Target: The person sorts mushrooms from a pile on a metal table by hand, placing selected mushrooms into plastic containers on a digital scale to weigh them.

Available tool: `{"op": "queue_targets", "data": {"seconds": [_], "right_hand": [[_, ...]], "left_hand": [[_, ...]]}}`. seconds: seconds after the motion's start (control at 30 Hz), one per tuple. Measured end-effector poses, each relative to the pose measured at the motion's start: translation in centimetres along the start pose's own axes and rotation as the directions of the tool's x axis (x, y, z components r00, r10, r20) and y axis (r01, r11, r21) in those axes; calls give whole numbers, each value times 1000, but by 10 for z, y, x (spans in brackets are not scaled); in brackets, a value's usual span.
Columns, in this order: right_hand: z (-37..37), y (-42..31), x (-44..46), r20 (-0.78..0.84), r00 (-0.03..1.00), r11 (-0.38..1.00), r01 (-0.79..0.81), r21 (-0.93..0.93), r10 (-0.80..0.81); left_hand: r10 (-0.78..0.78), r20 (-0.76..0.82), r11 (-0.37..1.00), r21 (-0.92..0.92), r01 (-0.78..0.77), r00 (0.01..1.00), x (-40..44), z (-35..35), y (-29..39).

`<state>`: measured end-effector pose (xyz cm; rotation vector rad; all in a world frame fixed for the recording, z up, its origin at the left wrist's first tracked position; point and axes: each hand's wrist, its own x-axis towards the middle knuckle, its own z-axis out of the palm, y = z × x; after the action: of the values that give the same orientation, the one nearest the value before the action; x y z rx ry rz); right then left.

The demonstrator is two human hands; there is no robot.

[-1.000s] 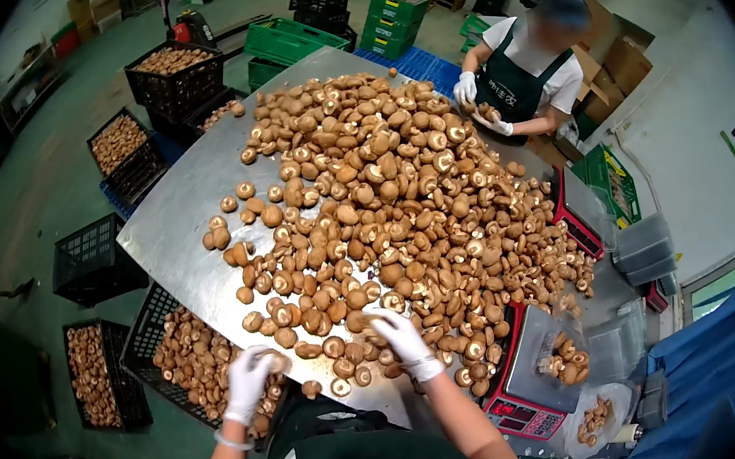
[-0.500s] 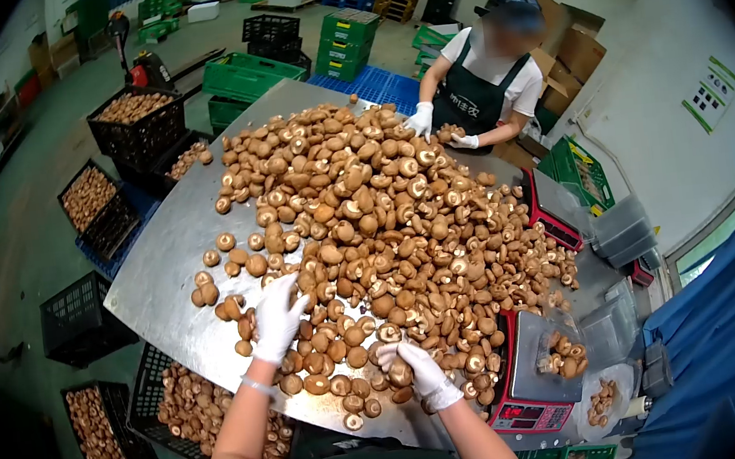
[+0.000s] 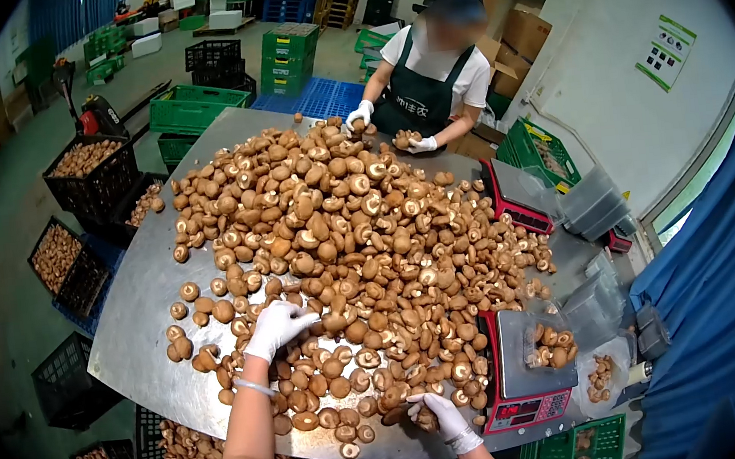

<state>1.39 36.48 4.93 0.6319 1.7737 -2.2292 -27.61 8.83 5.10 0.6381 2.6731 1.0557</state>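
A large heap of brown shiitake mushrooms (image 3: 359, 230) covers much of the metal table (image 3: 137, 298). My left hand (image 3: 278, 330), in a white glove, reaches over the near left side of the heap. Its fingers stretch right, just above the mushrooms, with no mushroom visible in them; the fingertips partly overlap the pile. Close to the table's front edge, my gloved right hand (image 3: 443, 419) has its fingers curled round a mushroom (image 3: 425, 418). Other mushrooms lie just left of that hand.
Right of the heap stands a red scale (image 3: 530, 414) bearing a clear tub of mushrooms (image 3: 552, 346). A second scale (image 3: 521, 195) and stacked clear tubs (image 3: 593, 204) are behind it. Across the table a co-worker (image 3: 428, 80) holds mushrooms. Mushroom-filled crates (image 3: 87, 183) line the left floor.
The view has shifted, so the table sits further left. My left hand has moved right over the heap, its fingers closer together. My right hand still holds a mushroom, nearer the front edge.
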Motion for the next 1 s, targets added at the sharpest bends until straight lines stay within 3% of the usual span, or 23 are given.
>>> {"op": "queue_targets", "data": {"seconds": [0.03,0.07,0.13,0.17,0.2,0.27,0.33,0.4,0.47,0.53,0.6,0.63,0.67,0.77,0.8,0.87,1.0], "right_hand": [[-2,2,0,-25,999,999,-34,23,34],[-2,2,0,-20,999,999,-29,17,29],[1,2,2,-31,999,1000,23,-18,-24],[3,1,3,-41,998,996,44,-73,-47],[2,3,4,-44,998,996,44,-71,-47],[3,3,7,-39,998,994,48,-102,-52],[6,-1,6,-42,999,997,23,-67,-26],[4,-6,7,-38,999,1000,-5,-31,4],[-4,-6,9,-30,1000,1000,-1,-1,1],[-14,-7,14,-25,999,999,34,-10,-34],[-13,-19,15,1,986,944,159,-290,-166],[-11,-23,20,-35,998,995,47,-89,-51],[-8,-28,22,-25,993,976,110,-187,-116],[-8,-21,35,-29,994,988,98,-119,-102],[-10,-20,40,2,990,969,137,-207,-139],[-7,-26,40,29,984,938,175,-298,-174],[0,-39,23,-4,994,976,108,-190,-110]], "left_hand": [[-191,16,976,-108,191,982,4,-20,23],[-203,-119,976,-100,191,972,17,-22,25],[-100,-478,987,-159,26,873,51,-3,20],[-40,-553,995,-94,-15,832,69,11,9],[-95,-507,994,-97,53,857,80,19,7],[5,-497,998,55,25,868,88,31,3],[-70,-475,995,-98,26,877,83,31,-2],[18,-504,990,-109,-84,863,63,19,-13],[-29,-89,856,-516,-21,996,5,-36,4],[155,305,893,-451,-2,940,-39,-77,-11],[67,330,821,-555,136,942,-58,-98,-10],[46,211,851,-520,72,976,-52,-100,-6],[-52,83,881,-465,85,995,-39,-90,-12],[5,-305,934,-339,-113,952,15,-56,9],[24,-404,934,-318,-165,914,38,-36,9],[-20,-497,957,-260,-127,868,79,-1,13],[-129,-475,992,-50,119,870,123,45,41]]}}
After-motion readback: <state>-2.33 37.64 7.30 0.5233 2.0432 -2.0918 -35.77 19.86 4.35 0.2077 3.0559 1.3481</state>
